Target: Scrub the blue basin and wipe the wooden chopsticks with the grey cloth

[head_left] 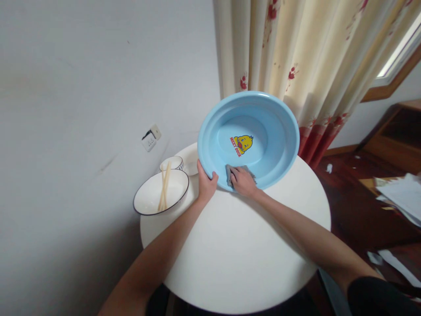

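A light blue plastic basin (279, 127) with a yellow duck picture stands tilted up on its near rim on the round white table (243, 259). My left hand (206, 182) grips the basin's near left rim. Inside the basin's lower wall, my right hand (242, 181) presses a small grey cloth (228, 174) against the plastic.
A white bowl with a dark rim (149, 202) holds wooden chopsticks (164, 186) at the table's left edge, with a small bowl (174, 163) and a white plate (189, 159) behind it. A wall socket (150, 137) sits on the left wall. Flowered curtains (296, 52) hang behind. Papers (399, 195) lie on the floor at right.
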Demonstrator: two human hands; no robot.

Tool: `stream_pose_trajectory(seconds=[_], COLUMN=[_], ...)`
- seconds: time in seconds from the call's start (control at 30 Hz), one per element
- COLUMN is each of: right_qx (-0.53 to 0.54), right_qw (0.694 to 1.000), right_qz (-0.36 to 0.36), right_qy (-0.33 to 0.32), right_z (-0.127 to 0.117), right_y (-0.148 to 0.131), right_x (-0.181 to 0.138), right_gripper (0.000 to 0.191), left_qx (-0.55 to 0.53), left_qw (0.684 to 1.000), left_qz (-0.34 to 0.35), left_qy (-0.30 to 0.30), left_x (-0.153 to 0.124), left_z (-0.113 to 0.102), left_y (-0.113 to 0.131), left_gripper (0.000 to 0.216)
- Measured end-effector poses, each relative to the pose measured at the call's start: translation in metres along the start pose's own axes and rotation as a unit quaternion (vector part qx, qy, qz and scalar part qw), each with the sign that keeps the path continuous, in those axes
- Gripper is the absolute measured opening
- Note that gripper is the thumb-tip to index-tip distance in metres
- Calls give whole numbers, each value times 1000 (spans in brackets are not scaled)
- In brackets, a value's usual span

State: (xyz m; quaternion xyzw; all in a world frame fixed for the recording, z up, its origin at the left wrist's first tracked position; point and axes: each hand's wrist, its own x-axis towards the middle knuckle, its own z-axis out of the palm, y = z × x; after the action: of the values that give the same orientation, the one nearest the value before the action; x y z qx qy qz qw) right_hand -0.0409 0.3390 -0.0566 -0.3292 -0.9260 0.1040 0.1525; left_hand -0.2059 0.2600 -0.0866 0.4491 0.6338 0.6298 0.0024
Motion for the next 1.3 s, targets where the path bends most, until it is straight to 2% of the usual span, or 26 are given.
stream_pose_trajectory(seconds=[0.1, 0.3, 0.5, 0.7, 0.87, 1.07, 1.2, 1.3], right_qx=[4, 9, 2, 6, -12, -85, -182, -227], right_qw=[1000, 1000, 1000, 1000, 1000, 995, 982, 971], right_qz=[-11, -26, -3, -12, -7, 7, 51, 80], right_qy=[15, 0, -4, -1, -22, -47, -7, 19], right_z=[-3, -1, 2, 4, 3, -4, -18, -30], right_y=[2, 6, 3, 8, 15, 34, 56, 60], right_x=[2, 7, 12, 12, 16, 14, -1, -25], right_gripper=[45, 45, 46, 47, 48, 48, 48, 45], left_qx=[-3, -7, -7, -8, -5, 9, 10, 17], left_qw=[1000, 1000, 1000, 1000, 1000, 999, 999, 999], left_qz=[4, -2, 3, -1, 13, 26, 25, 27], left_qy=[-3, 0, -6, 5, 7, 17, 32, 36], left_x=[-1, -2, -5, -5, -4, -2, -3, -3], left_z=[1, 3, 4, 5, 6, 9, 9, 8], left_y=[1, 2, 1, 0, 1, 3, 10, 16], left_gripper=[95, 95, 97, 97, 95, 94, 94, 92])
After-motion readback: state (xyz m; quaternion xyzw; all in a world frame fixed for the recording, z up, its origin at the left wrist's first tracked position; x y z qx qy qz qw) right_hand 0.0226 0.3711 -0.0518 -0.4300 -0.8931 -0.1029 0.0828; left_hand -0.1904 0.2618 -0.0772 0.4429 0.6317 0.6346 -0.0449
